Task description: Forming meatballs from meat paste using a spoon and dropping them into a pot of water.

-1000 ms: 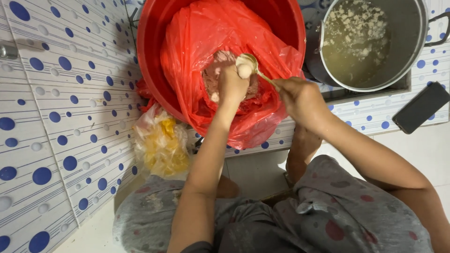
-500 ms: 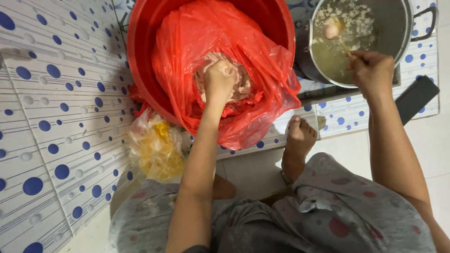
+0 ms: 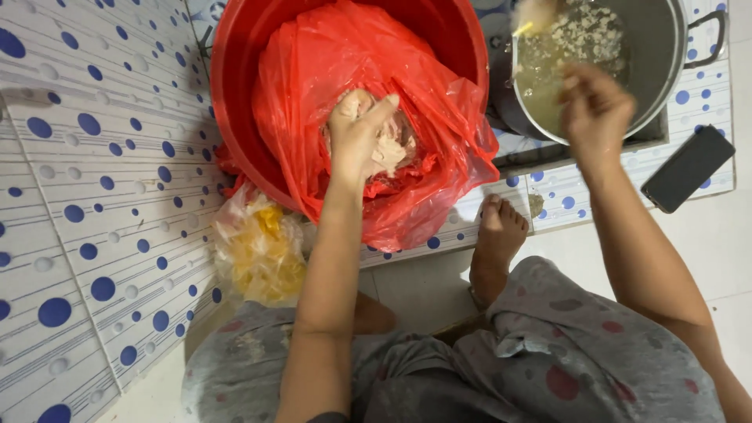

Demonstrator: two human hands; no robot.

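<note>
The left hand (image 3: 359, 135) curls loosely around pale meat (image 3: 389, 150) inside the red bag (image 3: 439, 110). The right hand (image 3: 595, 106), blurred and closed on a spoon (image 3: 534, 17), hangs over the steel pot (image 3: 658, 47). Half a second ago it sat lower over the pot; the left hand has barely shifted.

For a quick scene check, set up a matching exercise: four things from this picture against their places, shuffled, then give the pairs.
Things:
1. left hand
2. right hand
3. dark phone
4. yellow bag

Places:
A. on the floor beside the red tub, lower left of it
B. over the steel pot
C. on dotted tile, right of the pot
D. inside the red plastic bag, on pale paste

Pairs: 1-D, 2-B, 3-C, 4-A
</note>
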